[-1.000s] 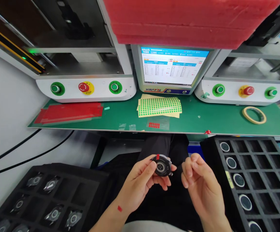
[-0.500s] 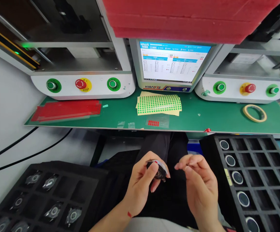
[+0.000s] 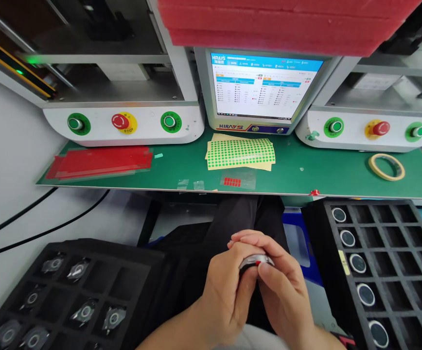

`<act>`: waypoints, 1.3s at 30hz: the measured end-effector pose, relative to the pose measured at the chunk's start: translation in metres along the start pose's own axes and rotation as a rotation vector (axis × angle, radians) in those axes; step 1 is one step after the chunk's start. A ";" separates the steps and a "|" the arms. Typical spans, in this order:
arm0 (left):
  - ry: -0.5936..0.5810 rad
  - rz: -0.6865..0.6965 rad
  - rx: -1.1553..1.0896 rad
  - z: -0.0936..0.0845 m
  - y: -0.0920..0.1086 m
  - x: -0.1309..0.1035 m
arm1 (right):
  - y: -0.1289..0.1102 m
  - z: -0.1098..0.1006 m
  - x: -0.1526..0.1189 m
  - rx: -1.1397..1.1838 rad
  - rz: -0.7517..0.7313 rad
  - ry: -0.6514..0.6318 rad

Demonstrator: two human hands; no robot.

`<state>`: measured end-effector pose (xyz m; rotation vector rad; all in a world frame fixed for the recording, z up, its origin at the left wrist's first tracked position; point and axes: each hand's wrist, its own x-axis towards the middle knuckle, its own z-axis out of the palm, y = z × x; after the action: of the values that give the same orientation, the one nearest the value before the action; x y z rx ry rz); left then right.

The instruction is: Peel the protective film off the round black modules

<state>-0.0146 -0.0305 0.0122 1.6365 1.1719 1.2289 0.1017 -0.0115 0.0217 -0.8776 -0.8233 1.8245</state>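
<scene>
My left hand [image 3: 229,284] is closed around a round watch case [image 3: 250,260] with a silver rim and a dark side. A small red sticker [image 3: 258,263] shows on the rim. My right hand [image 3: 284,282] is closed on the same watch case from the right. Its thumb presses at the rim beside the sticker, and its fingers lie over the far side, against the left hand. Most of the case's faces are hidden by the fingers. Both hands are above my lap, in front of the green bench [image 3: 327,170].
A black foam tray [image 3: 52,306] at left holds several watch parts in film; another black tray [image 3: 389,287] at right holds several round watch cases. On the bench lie red strips [image 3: 101,163], green-dot sticker sheets [image 3: 242,153], a red sticker piece [image 3: 232,182] and a tape roll [image 3: 386,166]. Behind stands a monitor [image 3: 262,92].
My right hand has moved left from beside the watch case onto it. The left hand has shifted slightly right and turned the case so that its rim faces me.
</scene>
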 end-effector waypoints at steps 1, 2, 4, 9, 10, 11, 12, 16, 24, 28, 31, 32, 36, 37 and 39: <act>0.001 0.039 0.034 0.001 0.000 0.000 | -0.001 0.001 -0.001 0.010 -0.011 0.013; 0.006 0.078 0.066 0.002 0.000 0.000 | -0.001 0.003 -0.001 0.026 -0.019 0.030; 0.034 0.134 0.139 0.005 -0.001 -0.001 | 0.000 0.007 -0.002 0.068 -0.045 0.079; 0.072 0.200 0.307 0.009 -0.001 0.002 | 0.007 0.014 -0.003 0.149 -0.089 0.174; 0.066 0.210 0.331 0.009 -0.001 0.003 | 0.009 0.015 -0.003 0.159 -0.093 0.181; 0.067 0.224 0.353 0.009 -0.001 0.004 | 0.010 0.014 -0.003 0.168 -0.103 0.184; 0.067 0.239 0.371 0.009 -0.001 0.005 | 0.011 0.014 -0.004 0.171 -0.122 0.183; 0.025 0.299 0.209 0.007 -0.001 0.007 | 0.011 0.007 -0.010 0.055 -0.250 0.113; -0.106 -0.407 -1.185 0.007 0.008 0.009 | 0.002 -0.007 -0.008 -0.539 -0.758 -0.033; -0.111 -0.556 -1.333 0.012 0.006 0.003 | -0.002 -0.015 -0.002 -0.613 -0.865 -0.164; -0.169 -0.578 -1.360 0.013 0.005 -0.003 | 0.005 -0.022 -0.003 -0.605 -0.944 -0.171; -0.186 -0.571 -1.358 0.013 0.006 -0.004 | 0.008 -0.025 -0.003 -0.592 -0.962 -0.160; -0.165 -0.566 -1.297 0.016 0.007 -0.005 | 0.020 -0.035 -0.005 -0.550 -0.983 -0.163; -0.162 -0.572 -1.297 0.017 0.007 -0.004 | 0.021 -0.037 -0.005 -0.555 -0.988 -0.183; -0.184 -0.597 -1.316 0.019 0.007 -0.004 | 0.023 -0.042 -0.005 -0.580 -1.005 -0.219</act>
<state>0.0051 -0.0374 0.0132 0.3473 0.4142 1.0095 0.1288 -0.0171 -0.0179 -0.4327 -1.6146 0.7952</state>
